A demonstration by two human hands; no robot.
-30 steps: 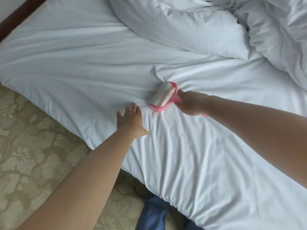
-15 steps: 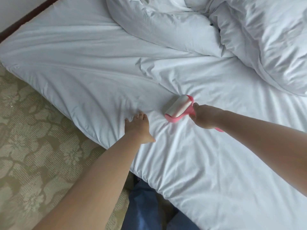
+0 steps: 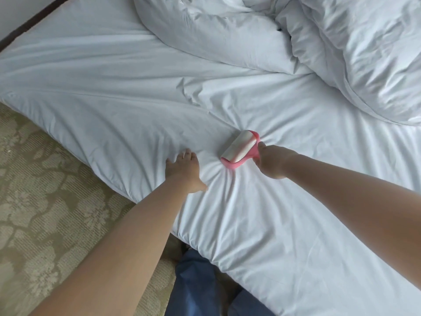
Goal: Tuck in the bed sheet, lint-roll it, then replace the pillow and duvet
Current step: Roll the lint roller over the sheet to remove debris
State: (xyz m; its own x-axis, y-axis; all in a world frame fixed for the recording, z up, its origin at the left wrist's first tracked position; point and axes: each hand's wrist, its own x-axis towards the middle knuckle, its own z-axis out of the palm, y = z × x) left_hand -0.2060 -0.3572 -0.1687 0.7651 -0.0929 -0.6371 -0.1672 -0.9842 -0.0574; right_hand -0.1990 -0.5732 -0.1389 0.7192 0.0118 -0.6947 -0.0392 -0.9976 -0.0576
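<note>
A white bed sheet (image 3: 109, 92) covers the mattress, with creases fanning out around the roller. My right hand (image 3: 272, 161) grips the pink handle of a lint roller (image 3: 239, 148), whose white sticky drum presses on the sheet near the bed's near edge. My left hand (image 3: 182, 171) lies flat on the sheet just left of the roller, fingers spread, holding nothing. A crumpled white duvet (image 3: 364, 55) is bunched at the far right. A white pillow (image 3: 216, 35) lies beside it at the top centre.
Patterned beige carpet (image 3: 45, 201) runs along the left of the bed. My legs in blue trousers (image 3: 198, 286) stand against the mattress edge at the bottom. A dark wooden frame strip (image 3: 29, 22) shows at the top left corner.
My right hand has drawn the lint roller toward me across the sheet. My left hand stays pressed flat beside it, and the view has shifted slightly.
</note>
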